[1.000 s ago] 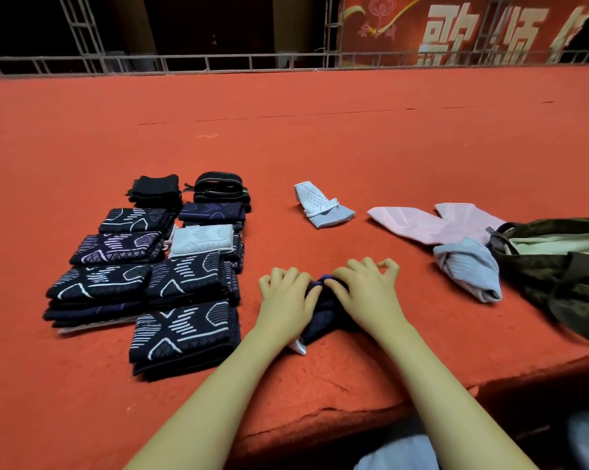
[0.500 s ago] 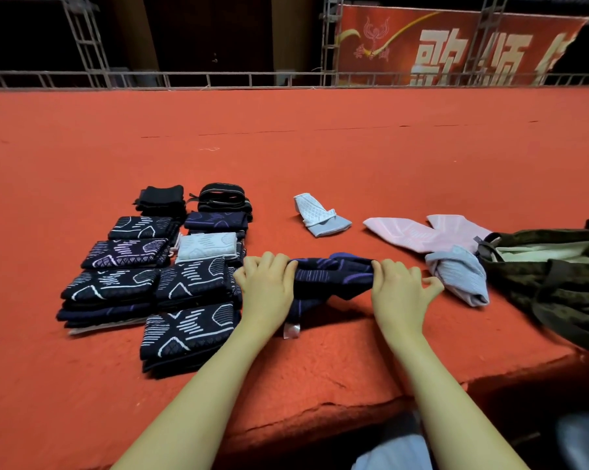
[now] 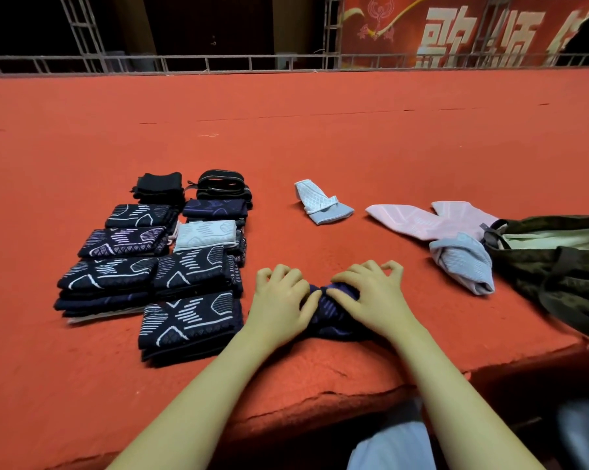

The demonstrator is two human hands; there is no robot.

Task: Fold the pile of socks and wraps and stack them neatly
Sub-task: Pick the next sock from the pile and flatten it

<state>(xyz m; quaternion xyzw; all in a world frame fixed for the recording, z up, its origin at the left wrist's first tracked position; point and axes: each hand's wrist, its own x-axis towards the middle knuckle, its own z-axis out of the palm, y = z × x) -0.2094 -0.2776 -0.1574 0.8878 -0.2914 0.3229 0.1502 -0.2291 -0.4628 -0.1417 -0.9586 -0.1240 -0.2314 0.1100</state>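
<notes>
A red banner [image 3: 473,28] hangs behind the railing at the top right and carries large pale Chinese characters: "歌" and "颂" read clearly, while a third is cut off at the banner's torn edge. A pale emblem sits to their left; its small characters are illegible.

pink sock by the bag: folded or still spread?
Spread. The pink sock lies flat and unfolded on the red surface, one end under the grey sock, beside the bag.
</notes>
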